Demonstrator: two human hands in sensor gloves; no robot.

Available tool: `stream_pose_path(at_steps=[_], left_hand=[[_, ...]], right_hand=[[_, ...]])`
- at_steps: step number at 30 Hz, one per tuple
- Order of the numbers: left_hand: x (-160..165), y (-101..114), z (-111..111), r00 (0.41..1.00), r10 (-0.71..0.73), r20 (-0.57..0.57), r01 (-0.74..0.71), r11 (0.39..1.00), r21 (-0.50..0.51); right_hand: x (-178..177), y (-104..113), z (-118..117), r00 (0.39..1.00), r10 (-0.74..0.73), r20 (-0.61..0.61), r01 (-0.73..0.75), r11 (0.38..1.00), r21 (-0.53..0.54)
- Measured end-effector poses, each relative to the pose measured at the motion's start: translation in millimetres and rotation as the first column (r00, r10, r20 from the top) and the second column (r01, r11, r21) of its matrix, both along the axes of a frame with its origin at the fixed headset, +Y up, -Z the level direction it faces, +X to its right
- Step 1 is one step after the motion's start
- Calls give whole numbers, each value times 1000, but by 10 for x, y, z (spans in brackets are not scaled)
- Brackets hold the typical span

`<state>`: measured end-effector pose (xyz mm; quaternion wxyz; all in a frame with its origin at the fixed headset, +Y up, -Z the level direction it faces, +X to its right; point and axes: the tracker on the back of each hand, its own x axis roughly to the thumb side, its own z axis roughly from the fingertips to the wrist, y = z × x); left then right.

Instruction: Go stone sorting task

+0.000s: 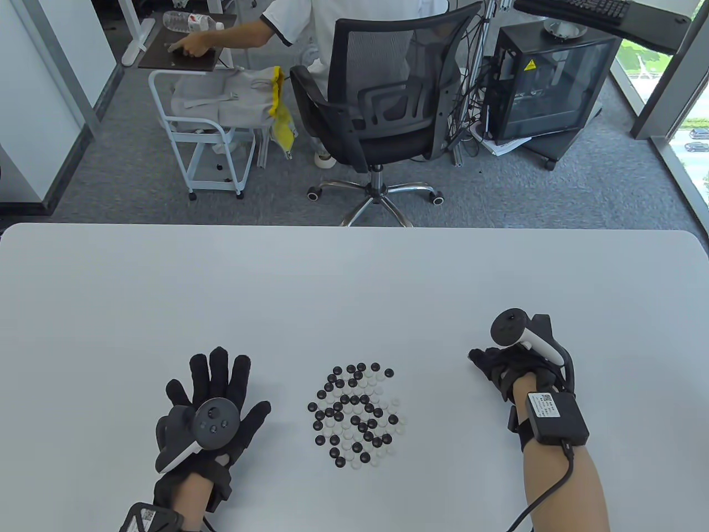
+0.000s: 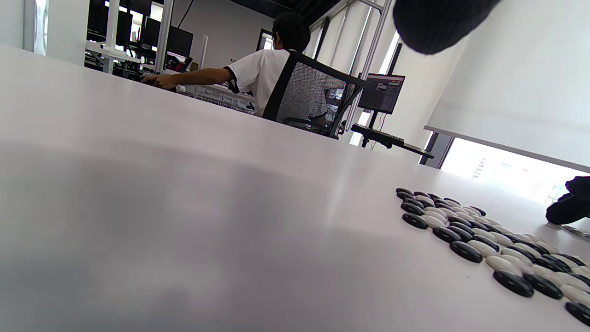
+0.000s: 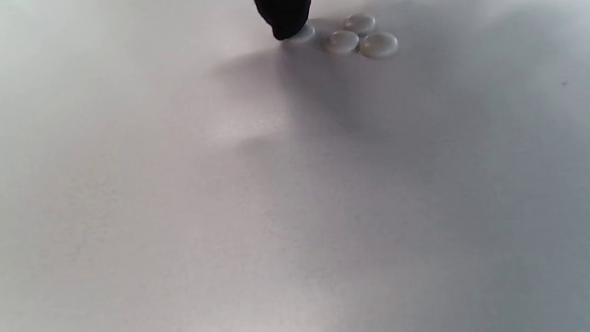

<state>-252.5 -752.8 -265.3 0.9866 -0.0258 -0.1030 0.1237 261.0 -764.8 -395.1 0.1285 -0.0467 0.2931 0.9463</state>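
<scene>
The left hand (image 1: pixel 206 413) rests flat with fingers spread on the white counter (image 1: pixel 354 277), while the right hand (image 1: pixel 501 363), fingers curled, sets a white stone (image 3: pixel 302 33) beside three white glossy stones (image 3: pixel 362 34), right of the mixed pile of black and white Go stones (image 1: pixel 357 415); sorting looks barely begun, so another white stone from the pile seems next.

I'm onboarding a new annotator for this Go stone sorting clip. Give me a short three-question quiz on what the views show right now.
1. True or false: the left hand lies flat on the table with its fingers spread, holding nothing.
2. In the right wrist view, how many white stones lie apart from the mixed pile, counting the one under the fingertip?
A) one B) four C) nine
3. Fill in: the mixed pile lies ____ the two hands.

Key: 1 true. 2 B. 3 between; the right hand is on its other side.
</scene>
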Motion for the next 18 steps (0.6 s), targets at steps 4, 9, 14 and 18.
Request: stream_pose_path(at_steps=[4,9,14,18], left_hand=[[1,0,0,1000,-1,0,1,1000,-1],[-5,1,0,1000,2,-1,-2,1000,2],[2,-3,-5,1000,-3,-1,3,1000,-4],[6,-6,-2,1000,-8,0,8,1000,-6]], right_hand=[[11,29,6,999,33,9,-33,999,-2],[-123,135,5,999,24,-39,-23,1000,21],[-569,317,63,957,-63,-281,65,998,-3],[-969,350,174,885,-158,-438,138,987,-77]])
